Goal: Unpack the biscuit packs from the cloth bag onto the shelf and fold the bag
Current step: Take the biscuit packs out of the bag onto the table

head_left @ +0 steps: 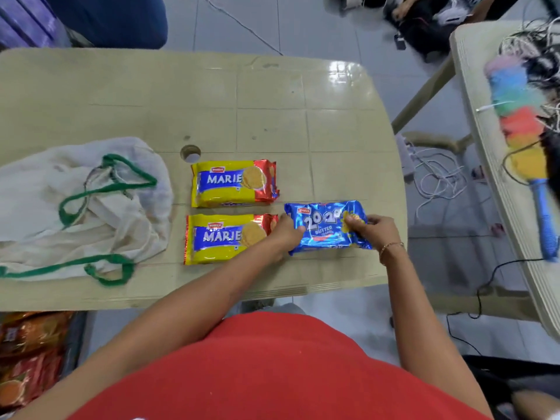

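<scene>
Both hands hold the blue 20-20 butter cookies pack (328, 227), which lies flat on the desk (212, 95) near its right edge and close to the near edge. The left hand (286, 234) forms a grip on the pack's left end, fingers curled over the wrapper. The right hand (371, 230) forms a grip on the pack's right end, thumb and fingers pinching the wrapper; a thin bracelet (391, 247) sits on that wrist.

Just left of the blue pack, touching or nearly touching it, lies the near Marie biscuit pack (225, 239), yellow with a red end, flat and label up. The left hand partly covers its red end. The far Marie biscuit pack (233, 183) lies directly behind it, parallel, with a narrow gap between the two. A round hole (190, 153) in the desk surface sits just behind the far pack's left corner.

The cloth bag (81, 204), off-white with green handles, lies crumpled and slack toward the desk's left edge, apart from the packs. Whether anything is inside it cannot be determined.

A multicoloured duster (525, 153) with a blue handle lies on a second surface to the right.
</scene>
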`<state>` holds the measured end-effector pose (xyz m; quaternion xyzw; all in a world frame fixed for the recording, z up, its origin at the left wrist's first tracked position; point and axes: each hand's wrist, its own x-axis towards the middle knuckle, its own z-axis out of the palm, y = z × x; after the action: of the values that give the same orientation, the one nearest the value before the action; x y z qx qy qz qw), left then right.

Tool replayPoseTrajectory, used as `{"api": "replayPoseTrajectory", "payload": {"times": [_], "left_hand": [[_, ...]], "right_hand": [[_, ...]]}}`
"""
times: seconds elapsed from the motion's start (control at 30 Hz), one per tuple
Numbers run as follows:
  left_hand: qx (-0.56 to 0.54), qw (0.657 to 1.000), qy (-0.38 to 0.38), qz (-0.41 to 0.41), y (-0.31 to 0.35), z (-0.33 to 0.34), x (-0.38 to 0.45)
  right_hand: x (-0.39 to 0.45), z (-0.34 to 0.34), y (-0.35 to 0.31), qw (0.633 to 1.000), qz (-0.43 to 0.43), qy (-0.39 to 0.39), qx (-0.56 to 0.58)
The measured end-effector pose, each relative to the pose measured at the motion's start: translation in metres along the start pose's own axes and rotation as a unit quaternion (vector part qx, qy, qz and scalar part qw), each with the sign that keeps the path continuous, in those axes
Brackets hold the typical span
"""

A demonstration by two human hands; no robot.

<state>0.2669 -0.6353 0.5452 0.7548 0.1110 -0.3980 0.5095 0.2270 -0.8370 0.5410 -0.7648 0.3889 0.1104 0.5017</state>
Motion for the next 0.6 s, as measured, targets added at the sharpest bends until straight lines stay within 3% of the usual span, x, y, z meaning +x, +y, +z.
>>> {"api": "replayPoseTrajectory", "payload": {"times": [0.13,0.27,0.33,0.43,0.5,0.53,0.6], "left_hand": [[0.117,0.992,0.003,-0.040,-0.001,0.012,0.001],[0.166,0.985,-0.022,-0.033,0.010,-0.003,-0.007],[0.082,0.996,-0.019,0.012,0.021,-0.033,-0.014],[-0.114,0.991,0.001,0.074,0.030,-0.098,-0.028],[-0.089,0.987,0.103,0.090,0.017,-0.151,-0.031],[0.015,0.977,0.195,0.079,0.003,-0.181,-0.035],[0.208,0.907,0.365,0.026,-0.035,-0.230,-0.041]], "right_hand": [[-0.006,0.004,0.012,0.999,0.008,0.006,-0.046],[-0.010,0.011,-0.007,0.978,-0.006,0.010,-0.210],[-0.013,0.024,-0.029,0.954,-0.040,0.021,-0.298],[-0.031,0.066,-0.078,0.951,-0.157,0.042,-0.262],[-0.050,0.106,-0.109,0.947,-0.234,0.025,-0.219],[-0.063,0.131,-0.125,0.941,-0.268,0.001,-0.206],[-0.092,0.179,-0.146,0.933,-0.304,-0.069,-0.181]]}}
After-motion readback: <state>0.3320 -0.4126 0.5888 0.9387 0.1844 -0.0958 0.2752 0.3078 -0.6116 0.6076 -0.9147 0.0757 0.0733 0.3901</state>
